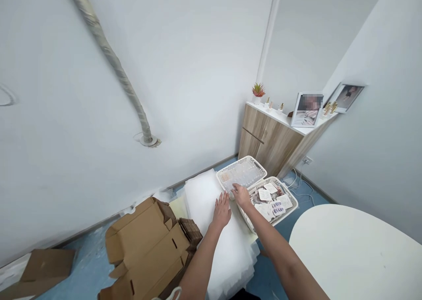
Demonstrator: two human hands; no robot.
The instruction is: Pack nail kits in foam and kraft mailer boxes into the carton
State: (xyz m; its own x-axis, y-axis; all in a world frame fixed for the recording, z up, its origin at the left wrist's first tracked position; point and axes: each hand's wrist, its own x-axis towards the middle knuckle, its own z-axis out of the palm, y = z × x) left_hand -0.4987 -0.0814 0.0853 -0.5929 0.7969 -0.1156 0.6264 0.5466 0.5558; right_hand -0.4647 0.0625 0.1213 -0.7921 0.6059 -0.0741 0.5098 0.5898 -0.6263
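Two hands were set near each other but apart, above a stack of white sheets [201, 190]. The left hand [222, 211] lay palm down on the stack, fingers extended and slightly spread, probably to steady it. At two o'clock from there, the right hand [242, 195] had its thumb and fingertips drawn narrow at the near edge of the rear basket [264, 171]; whether they pinched anything, I could not tell.

That basket, at one o'clock from the left hand, contained clear pieces [245, 173], laid flat, perhaps to keep them tidy and within reach. At three o'clock sat the front basket [294, 204], close by the right forearm, its walls seemingly keeping a loose, overlapping pile of cards [264, 194] from sliding out.

Boxes [141, 234], at eight o'clock, lay unfolded beside the stack, presumably to take up less room. Well beyond the baskets, toward one o'clock, stood a cabinet [277, 144].
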